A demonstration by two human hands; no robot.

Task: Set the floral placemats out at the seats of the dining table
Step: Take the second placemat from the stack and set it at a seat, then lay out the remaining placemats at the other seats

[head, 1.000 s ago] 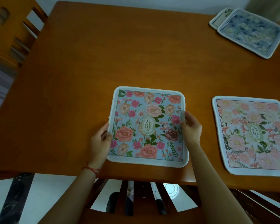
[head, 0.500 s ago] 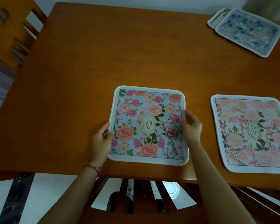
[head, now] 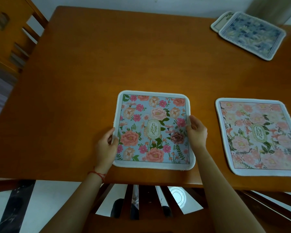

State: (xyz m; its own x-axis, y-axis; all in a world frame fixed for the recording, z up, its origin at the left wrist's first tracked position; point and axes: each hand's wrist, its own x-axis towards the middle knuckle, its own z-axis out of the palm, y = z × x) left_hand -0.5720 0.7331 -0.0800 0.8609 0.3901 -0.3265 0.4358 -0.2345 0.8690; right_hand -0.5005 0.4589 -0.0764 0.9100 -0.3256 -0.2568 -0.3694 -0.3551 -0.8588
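Lying flat near the front edge of the wooden dining table [head: 91, 64], the blue floral placemat [head: 154, 130] sits square to the seat, its white border close to the table's rim. The left hand [head: 107, 147] grips its left edge, thumb curled over the border and fingers tucked at the side. The right hand [head: 196, 130] pinches the right edge, thumb on top of the border, the other fingers closed beside it. A red string [head: 97, 174] circles the left wrist.

Just to the right, apart from the held mat, a pink floral placemat [head: 259, 137] lies flat at the neighbouring seat. At the far right corner, two more mats are stacked: a dark blue placemat [head: 252, 36] on top of a pale one [head: 220, 24] that peeks out at its left. A slatted chair back [head: 141, 202] stands below the table's near edge, between the forearms, and another wooden chair [head: 8, 31] stands at the far left. The wood between the mats is bare.
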